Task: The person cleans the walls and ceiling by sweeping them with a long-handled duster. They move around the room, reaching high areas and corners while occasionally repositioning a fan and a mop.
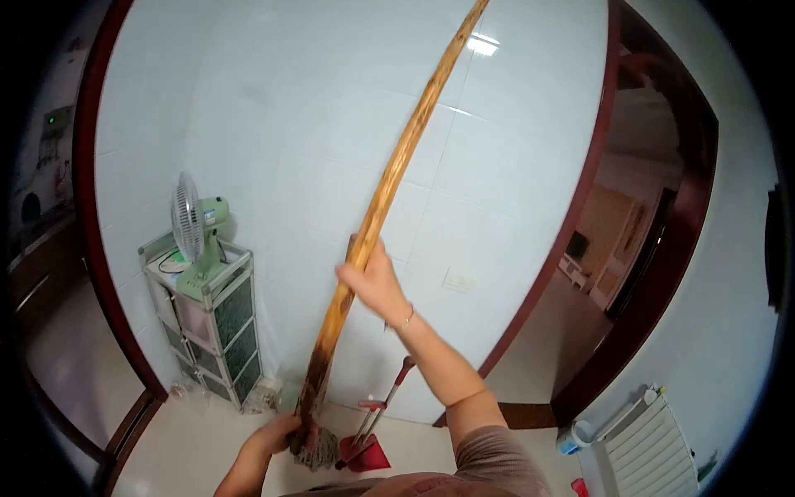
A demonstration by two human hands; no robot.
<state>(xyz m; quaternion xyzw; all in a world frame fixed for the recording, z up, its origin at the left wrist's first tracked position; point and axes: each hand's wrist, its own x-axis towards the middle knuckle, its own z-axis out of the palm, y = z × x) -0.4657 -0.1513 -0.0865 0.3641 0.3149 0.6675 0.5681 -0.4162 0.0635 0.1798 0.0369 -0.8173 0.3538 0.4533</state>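
Observation:
A long wooden pole rises diagonally from the lower middle to the top edge, its lower end darkened. My right hand is wrapped round the pole at mid-height, with a bracelet on the wrist. Lower down, my left hand is closed at the dark end of the pole. Grey mop strands show at floor level beside that end; how they join the pole is hidden. Just to their right, a red dustpan rests on the floor with its handle leaning upward.
At the left, a green fan stands on a narrow cabinet against the tiled wall. Doorways flank the wall on both sides. A white radiator and a small bucket are at the lower right.

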